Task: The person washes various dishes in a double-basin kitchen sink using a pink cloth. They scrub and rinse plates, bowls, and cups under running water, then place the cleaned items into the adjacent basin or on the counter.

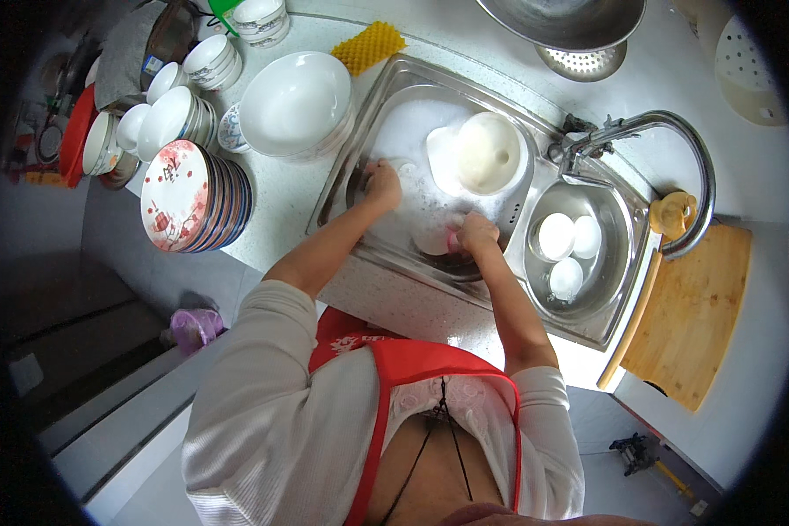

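Note:
My left hand reaches into the soapy left basin of a stainless steel double sink. Its fingers curl down at the suds by the left wall, and whatever they touch is hidden. Near the basin's front right, my right hand grips a small pink item, perhaps a scrubber, partly hidden by the fingers. A pale round dish shows through the water just left of it. Behind both hands, white bowls rest in the foam.
Several white pieces of crockery lie in the small right basin under a chrome faucet. A stack of plates and a large white bowl stand left. A yellow sponge lies behind; a wooden cutting board sits right.

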A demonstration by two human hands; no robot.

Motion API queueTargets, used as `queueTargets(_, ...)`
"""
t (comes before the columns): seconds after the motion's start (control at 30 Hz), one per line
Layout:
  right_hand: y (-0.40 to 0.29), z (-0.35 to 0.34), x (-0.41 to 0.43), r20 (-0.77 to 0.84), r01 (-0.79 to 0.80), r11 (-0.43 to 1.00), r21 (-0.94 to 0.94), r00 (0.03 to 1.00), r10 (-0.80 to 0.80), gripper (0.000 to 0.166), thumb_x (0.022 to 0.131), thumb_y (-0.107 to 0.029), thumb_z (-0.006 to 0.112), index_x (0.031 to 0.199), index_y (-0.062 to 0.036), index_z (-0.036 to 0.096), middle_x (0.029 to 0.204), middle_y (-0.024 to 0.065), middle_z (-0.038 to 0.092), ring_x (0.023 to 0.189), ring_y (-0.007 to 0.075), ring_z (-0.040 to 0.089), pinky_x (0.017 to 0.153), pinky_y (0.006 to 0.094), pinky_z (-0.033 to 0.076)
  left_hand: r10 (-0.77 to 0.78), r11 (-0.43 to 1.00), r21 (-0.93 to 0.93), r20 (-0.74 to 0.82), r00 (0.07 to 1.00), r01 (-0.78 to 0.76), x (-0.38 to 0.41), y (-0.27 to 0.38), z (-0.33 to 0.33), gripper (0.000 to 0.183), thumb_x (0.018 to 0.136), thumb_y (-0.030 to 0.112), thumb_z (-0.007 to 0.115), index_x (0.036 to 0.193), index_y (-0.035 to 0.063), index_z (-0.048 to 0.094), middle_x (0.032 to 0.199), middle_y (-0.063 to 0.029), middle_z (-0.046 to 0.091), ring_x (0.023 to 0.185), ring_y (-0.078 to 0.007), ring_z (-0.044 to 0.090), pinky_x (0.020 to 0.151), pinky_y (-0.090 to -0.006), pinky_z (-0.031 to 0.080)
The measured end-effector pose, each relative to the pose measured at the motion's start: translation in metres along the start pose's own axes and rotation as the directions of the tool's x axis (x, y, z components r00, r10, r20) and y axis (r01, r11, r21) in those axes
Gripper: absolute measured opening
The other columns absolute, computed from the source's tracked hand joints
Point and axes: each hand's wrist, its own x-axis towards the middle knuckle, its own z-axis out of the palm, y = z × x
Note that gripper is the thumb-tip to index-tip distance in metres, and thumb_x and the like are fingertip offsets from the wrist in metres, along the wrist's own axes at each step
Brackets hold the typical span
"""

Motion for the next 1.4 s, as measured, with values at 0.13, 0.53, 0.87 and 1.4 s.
queueTargets(0.13,-0.005,0.019,0.021,-0.32,-0.115,0.99,0.082,0.938,0.136,0.044,0.075,-0.027,0.063,0.111,-0.004,0.054,0.111,0.0147,0.056,0.103,0.0294,0.056,0.083,0.0336,0.048,0.569,0.8,0.324,-0.147,0.809,-0.504,-0.038,0.002,-0.039,0.054,0.074,0.002,0.056,0.122,-0.0077,0.032,0.115,-0.0281,0.039,0.101,-0.0399,0.05,0.075,-0.0427,0.05)
queueTargets(0.53,0.01,0.005,-0.009,-0.173,0.243,0.898,0.366,0.966,-0.191,0.02,0.069,-0.02,0.06,0.083,-0.0057,0.064,0.092,0.0162,0.063,0.089,0.0353,0.059,0.077,0.0431,0.046,0.096,0.777,-0.6,0.413,0.906,0.191,-0.069,0.002,-0.071,0.056,0.074,-0.005,0.045,0.127,-0.0009,0.027,0.126,-0.0221,0.034,0.111,-0.0406,0.044,0.07,-0.0497,0.056)
queueTargets(0.87,-0.011,-0.032,-0.064,-0.675,0.681,0.382,0.625,0.717,-0.175,0.033,0.078,-0.004,0.059,0.111,0.0017,0.055,0.091,0.0138,0.065,0.075,0.0179,0.061,0.07,0.0293,0.048,0.418,0.696,-0.561,0.824,0.382,0.448,-0.082,-0.009,-0.03,0.038,0.066,-0.006,0.05,0.103,-0.0105,0.047,0.102,-0.0204,0.052,0.091,-0.0374,0.056,0.07,-0.0506,0.054)
queueTargets(1.4,-0.062,-0.046,-0.064,-0.383,0.522,0.841,-0.142,0.754,-0.533,0.048,0.062,-0.022,0.074,0.105,-0.0087,0.059,0.091,0.0145,0.063,0.086,0.0297,0.059,0.073,0.0369,0.048,0.581,0.809,-0.528,0.785,0.214,-0.259,-0.095,0.033,-0.085,0.046,0.076,0.002,0.046,0.122,-0.0005,0.039,0.117,-0.0179,0.047,0.099,-0.0339,0.053,0.061,-0.0518,0.056)
